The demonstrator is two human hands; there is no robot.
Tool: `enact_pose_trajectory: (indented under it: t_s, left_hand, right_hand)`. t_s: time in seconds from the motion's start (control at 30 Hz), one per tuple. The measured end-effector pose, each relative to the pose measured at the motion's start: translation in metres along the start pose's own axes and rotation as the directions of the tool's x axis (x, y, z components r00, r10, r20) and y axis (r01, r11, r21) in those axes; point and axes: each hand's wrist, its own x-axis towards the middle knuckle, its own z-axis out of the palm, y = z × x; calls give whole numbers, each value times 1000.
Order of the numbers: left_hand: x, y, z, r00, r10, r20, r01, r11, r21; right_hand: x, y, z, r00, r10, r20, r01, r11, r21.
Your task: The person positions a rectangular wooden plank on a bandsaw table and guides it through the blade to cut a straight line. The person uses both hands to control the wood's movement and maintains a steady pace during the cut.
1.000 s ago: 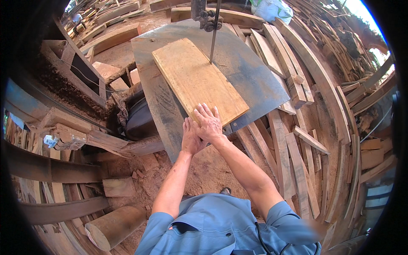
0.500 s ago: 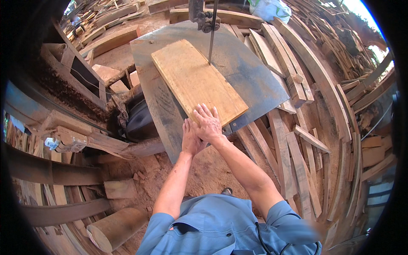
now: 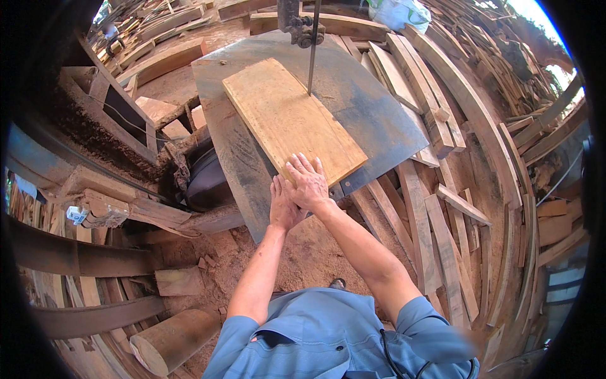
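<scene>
A thick, pale wooden board lies flat on the grey metal saw table. The thin upright bandsaw blade meets the board at its right long edge, toward the far half. My right hand lies flat on the board's near end, fingers stretched out and slightly spread on top. Partly under it, my left hand presses against the near end at the left corner, its fingers extended. Some of the left hand is hidden by the right one.
Above the table hangs the blade guide. Long timbers lie along the right side. At the left stands the dusty machine frame, with a round log below it. Sawdust covers the ground. A white bag sits at the back.
</scene>
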Motion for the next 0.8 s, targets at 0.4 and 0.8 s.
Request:
enact_pose_trajectory:
  t_s: [0.4,0.8]
  left_hand:
    - [1,1,-3,999,-16,49,16,1000,-3]
    - [1,1,-7,1000,0,27,2,998,-68]
  right_hand:
    - [0,-1,-1,1000,-5,16,5,1000,-5]
    - [1,-1,-1,1000,-6,1,6,1000,-11]
